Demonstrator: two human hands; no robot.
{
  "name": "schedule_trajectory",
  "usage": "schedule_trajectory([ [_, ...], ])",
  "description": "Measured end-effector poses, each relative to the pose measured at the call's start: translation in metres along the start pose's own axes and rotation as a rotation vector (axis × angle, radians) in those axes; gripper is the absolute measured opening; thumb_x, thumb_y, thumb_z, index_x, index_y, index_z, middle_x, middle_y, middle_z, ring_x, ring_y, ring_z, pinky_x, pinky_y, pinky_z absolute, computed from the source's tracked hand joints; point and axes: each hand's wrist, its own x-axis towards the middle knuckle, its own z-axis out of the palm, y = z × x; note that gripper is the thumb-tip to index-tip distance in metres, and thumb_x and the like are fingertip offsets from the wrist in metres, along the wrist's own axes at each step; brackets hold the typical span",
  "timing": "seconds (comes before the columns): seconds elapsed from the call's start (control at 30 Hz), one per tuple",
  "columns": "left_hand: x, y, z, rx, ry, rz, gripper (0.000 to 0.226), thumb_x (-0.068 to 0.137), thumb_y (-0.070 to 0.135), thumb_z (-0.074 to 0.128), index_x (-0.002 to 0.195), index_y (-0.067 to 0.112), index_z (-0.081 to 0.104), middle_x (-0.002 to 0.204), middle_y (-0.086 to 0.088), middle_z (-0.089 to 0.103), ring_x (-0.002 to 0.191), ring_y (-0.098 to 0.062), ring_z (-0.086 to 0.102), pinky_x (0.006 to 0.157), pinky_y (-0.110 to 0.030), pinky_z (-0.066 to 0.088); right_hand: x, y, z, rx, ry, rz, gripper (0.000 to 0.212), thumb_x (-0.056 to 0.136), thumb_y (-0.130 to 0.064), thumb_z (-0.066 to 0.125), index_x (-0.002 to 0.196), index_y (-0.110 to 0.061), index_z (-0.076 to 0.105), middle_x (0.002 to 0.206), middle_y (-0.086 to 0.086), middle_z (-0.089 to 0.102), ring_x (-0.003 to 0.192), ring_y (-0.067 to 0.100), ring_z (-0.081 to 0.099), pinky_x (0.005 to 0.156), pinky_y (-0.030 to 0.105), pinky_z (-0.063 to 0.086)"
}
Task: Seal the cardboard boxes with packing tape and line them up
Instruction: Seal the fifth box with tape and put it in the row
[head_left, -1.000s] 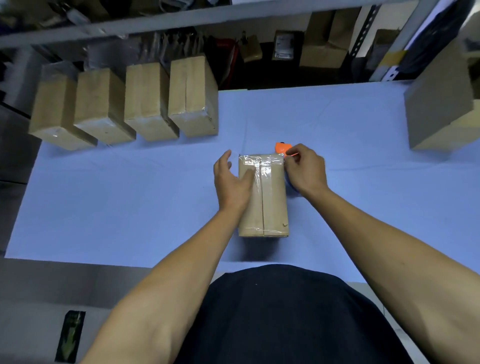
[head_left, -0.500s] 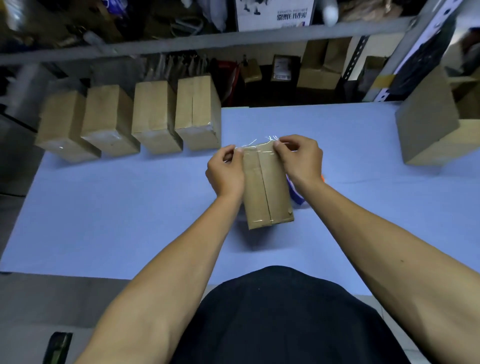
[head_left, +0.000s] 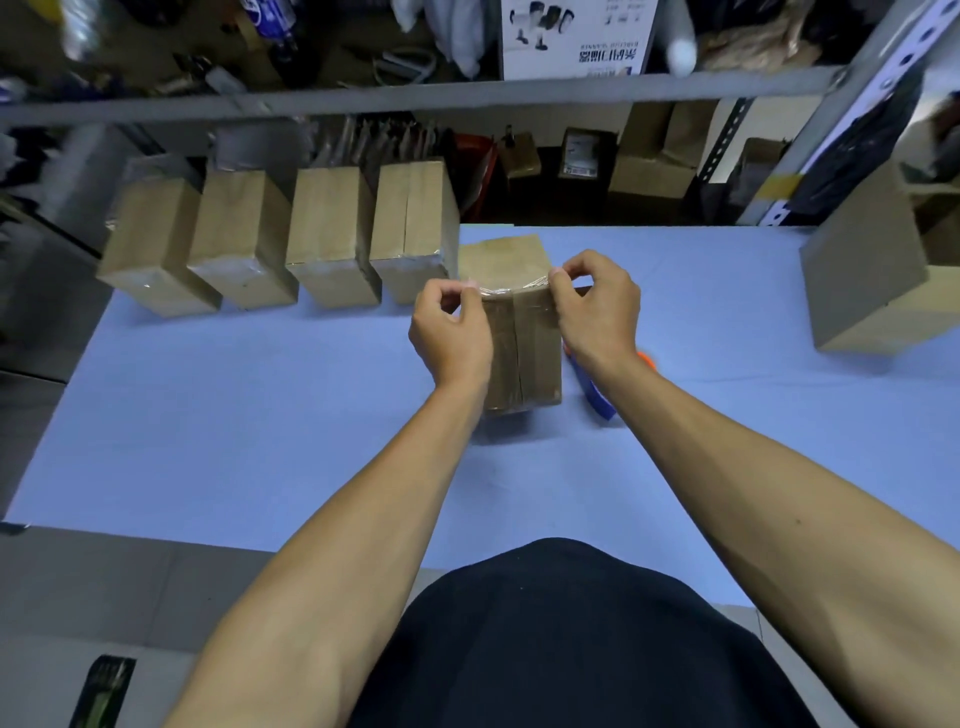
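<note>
Tilted further up since half a second ago, the small brown cardboard box with clear tape over its seam (head_left: 522, 353) now stands on end between the two hands, and the view has swung up so more of the shelving shows.

Well left of the grip, along the far edge of the pale blue table (head_left: 234, 415), the four taped brown cardboard boxes (head_left: 322, 239) stand side by side in a row; these look sealed and placed. The left hand (head_left: 451, 338) is curled, thumb and forefinger pinched on the left end of the clear tape strip at the box's top edge. The right hand (head_left: 597, 312) mirrors it, pinching the strip's right end and pressing it over the corner. Just right of that hand, partly hidden under the wrist, lies the blue and orange tape dispenser (head_left: 597, 389). Far right stands a larger brown cardboard carton (head_left: 872, 291).

By my reading, four boxes are finished, the fifth is nearly taped and not yet in line. Whether more remain, I cannot tell.
</note>
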Motion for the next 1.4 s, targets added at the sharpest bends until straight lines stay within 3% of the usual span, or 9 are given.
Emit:
schedule_trajectory([
  [0.2,-0.002,-0.012,-0.003,0.034,0.009,0.023,0.012,0.085,0.008,0.063,0.074,0.012,0.061,0.076,-0.004,0.067,0.073,-0.018,0.062,0.066,-0.029,0.051,-0.01,0.002,0.004,0.048,-0.011,0.055,0.014,0.089,-0.022,0.063,0.079,-0.012,0.065,0.087,-0.002,0.068,0.074,0.013,0.06,0.075,0.029,0.046],
  [0.43,-0.019,-0.049,-0.018,-0.048,-0.074,-0.083,0.019,0.084,0.007,0.066,0.077,0.022,0.058,0.06,0.013,0.06,0.057,-0.002,0.056,0.062,-0.022,0.047,-0.029,0.032,-0.005,0.082,-0.082,0.139,0.009,0.078,-0.02,0.066,0.072,-0.016,0.061,0.071,-0.008,0.065,0.067,0.01,0.061,0.06,0.021,0.042],
  [0.57,-0.022,-0.048,-0.017,-0.128,-0.12,-0.121,0.021,0.088,0.006,0.063,0.102,0.021,0.06,0.087,0.01,0.064,0.08,-0.005,0.065,0.076,-0.018,0.05,-0.028,0.037,-0.013,0.135,-0.149,0.189,0.012,0.08,-0.021,0.066,0.091,-0.027,0.065,0.079,-0.01,0.067,0.074,0.016,0.066,0.067,0.026,0.049],
  [0.67,-0.021,-0.05,-0.012,-0.082,-0.255,-0.157,0.044,0.089,0.028,0.068,0.129,0.017,0.055,0.122,0.006,0.064,0.113,-0.01,0.061,0.091,-0.02,0.049,-0.027,0.034,-0.007,0.107,-0.257,0.156,0.022,0.086,-0.027,0.065,0.108,-0.027,0.066,0.096,-0.007,0.066,0.087,0.014,0.064,0.079,0.032,0.052],
  [0.8,-0.021,-0.053,-0.007,0.071,-0.395,-0.078,0.066,0.087,0.05,0.069,0.144,0.028,0.044,0.131,0.01,0.062,0.118,-0.008,0.058,0.099,-0.027,0.048,-0.035,0.031,0.011,0.061,-0.265,0.13,0.048,0.082,-0.042,0.075,0.12,-0.018,0.056,0.116,-0.002,0.057,0.105,0.015,0.057,0.089,0.03,0.048],
  [0.97,-0.019,-0.058,-0.007,0.122,-0.317,-0.017,0.05,0.091,0.041,0.066,0.137,0.024,0.054,0.123,0.01,0.067,0.112,-0.007,0.062,0.094,-0.024,0.051,-0.031,0.033,0.017,0.037,-0.203,0.132,0.052,0.077,-0.047,0.079,0.11,-0.016,0.054,0.112,0.0,0.058,0.102,0.015,0.057,0.085,0.031,0.049],
  [1.1,-0.015,-0.056,-0.001,0.042,-0.179,-0.062,0.035,0.095,0.025,0.058,0.128,0.017,0.067,0.119,0.008,0.072,0.108,-0.004,0.065,0.092,-0.022,0.052,-0.024,0.037,0.014,0.14,-0.194,0.21,0.036,0.079,-0.035,0.079,0.102,-0.013,0.062,0.101,0.002,0.068,0.089,0.016,0.064,0.084,0.04,0.053],
  [1.23,-0.011,-0.061,-0.001,-0.01,-0.197,-0.104,0.033,0.097,0.022,0.057,0.127,0.013,0.068,0.122,0.006,0.07,0.113,-0.005,0.064,0.098,-0.026,0.051,-0.021,0.043,0.007,0.362,-0.235,0.319,0.018,0.084,-0.021,0.077,0.099,-0.014,0.069,0.082,-0.001,0.067,0.082,0.015,0.065,0.083,0.05,0.057],
  [1.4,-0.01,-0.062,-0.001,-0.052,-0.191,-0.163,0.033,0.096,0.023,0.059,0.125,0.012,0.069,0.12,0.005,0.072,0.112,-0.007,0.065,0.101,-0.034,0.052,-0.019,0.044,0.002,0.486,-0.287,0.386,0.011,0.088,-0.013,0.07,0.094,-0.021,0.074,0.07,-0.017,0.066,0.067,-0.001,0.06,0.079,0.039,0.058],
])
